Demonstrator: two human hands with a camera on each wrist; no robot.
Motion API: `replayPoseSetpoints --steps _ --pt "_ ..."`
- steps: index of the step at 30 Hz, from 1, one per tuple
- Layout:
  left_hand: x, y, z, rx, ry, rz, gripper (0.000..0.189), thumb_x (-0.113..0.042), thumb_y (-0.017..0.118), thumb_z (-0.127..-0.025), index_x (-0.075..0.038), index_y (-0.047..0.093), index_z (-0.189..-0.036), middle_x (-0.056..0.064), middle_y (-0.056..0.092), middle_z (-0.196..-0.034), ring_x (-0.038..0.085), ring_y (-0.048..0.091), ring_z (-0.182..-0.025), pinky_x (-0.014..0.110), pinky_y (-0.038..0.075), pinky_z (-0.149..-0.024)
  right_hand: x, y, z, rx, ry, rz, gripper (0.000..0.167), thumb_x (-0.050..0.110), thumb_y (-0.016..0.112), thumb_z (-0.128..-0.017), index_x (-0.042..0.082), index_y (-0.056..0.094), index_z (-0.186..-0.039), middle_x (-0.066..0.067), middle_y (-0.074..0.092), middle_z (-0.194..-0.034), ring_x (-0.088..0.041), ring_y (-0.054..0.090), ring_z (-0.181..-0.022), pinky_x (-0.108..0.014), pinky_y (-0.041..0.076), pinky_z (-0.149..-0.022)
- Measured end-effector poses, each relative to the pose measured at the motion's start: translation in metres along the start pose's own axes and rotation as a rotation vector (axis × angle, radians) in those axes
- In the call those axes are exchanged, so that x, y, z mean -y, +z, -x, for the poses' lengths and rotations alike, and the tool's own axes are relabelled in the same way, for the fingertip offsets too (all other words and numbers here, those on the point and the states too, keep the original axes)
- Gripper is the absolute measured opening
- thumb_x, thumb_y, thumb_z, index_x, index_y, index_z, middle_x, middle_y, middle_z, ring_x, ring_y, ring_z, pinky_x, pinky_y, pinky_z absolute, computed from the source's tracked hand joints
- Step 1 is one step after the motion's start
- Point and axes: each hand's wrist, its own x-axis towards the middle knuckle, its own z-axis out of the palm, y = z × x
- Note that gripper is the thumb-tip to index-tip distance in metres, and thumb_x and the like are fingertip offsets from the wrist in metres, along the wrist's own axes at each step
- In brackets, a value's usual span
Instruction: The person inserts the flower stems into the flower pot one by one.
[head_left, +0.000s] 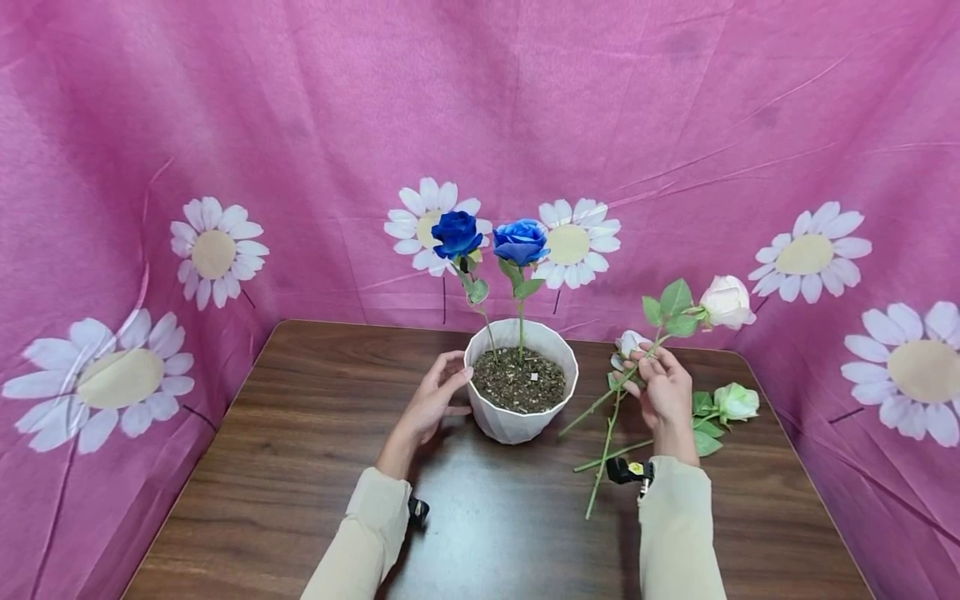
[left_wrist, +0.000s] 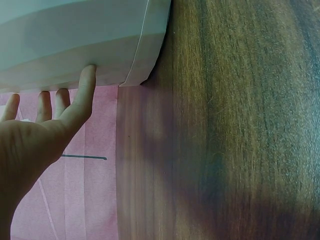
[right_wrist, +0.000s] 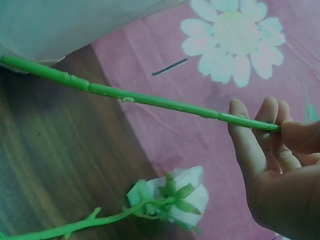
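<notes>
A white faceted flower pot (head_left: 517, 427) filled with dark soil (head_left: 517, 383) stands on the table. Two blue roses grow upright from it: a deep blue rose (head_left: 456, 234) on the left and a lighter blue rose (head_left: 521, 242) beside it. My left hand (head_left: 429, 400) rests its fingertips on the pot's left side; in the left wrist view the extended fingers touch the pot wall (left_wrist: 75, 45). Right of the pot, my right hand (head_left: 663, 396) pinches the green stem (right_wrist: 165, 103) of a white rose (head_left: 727, 302) between thumb and fingers, its bloom up to the right.
Under and beside the right hand, a greenish-white rose (head_left: 738, 402) and another white rose (head_left: 630, 342), partly hidden by that hand, lie on the brown wooden table (head_left: 300, 467). A pink curtain (head_left: 315, 108) printed with daisies surrounds the table's back and sides.
</notes>
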Motion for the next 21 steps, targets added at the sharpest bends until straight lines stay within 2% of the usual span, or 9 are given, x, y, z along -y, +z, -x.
replayPoseSetpoints --steps 11,21 --pt "0.001 -0.001 -0.001 -0.001 -0.009 0.005 0.042 -0.02 0.058 -0.103 -0.007 0.045 -0.141 0.018 0.05 -0.129 0.033 0.047 -0.122 0.059 0.058 -0.085 0.024 0.011 0.005 -0.002 -0.086 -0.122 0.019 -0.007 0.042 -0.104 0.002 0.057 -0.112 -0.011 0.059 -0.097 -0.019 0.064 -0.081 -0.038 0.063 -0.077" --pt "0.001 0.0 -0.001 -0.002 -0.006 0.004 0.042 -0.02 0.058 -0.103 -0.007 0.046 -0.14 0.018 0.05 -0.128 0.031 0.049 -0.119 0.057 0.06 -0.083 0.038 0.021 0.005 -0.032 -0.125 -0.189 0.019 -0.01 0.043 -0.102 -0.001 0.058 -0.111 -0.011 0.062 -0.091 -0.019 0.064 -0.077 -0.038 0.064 -0.07"
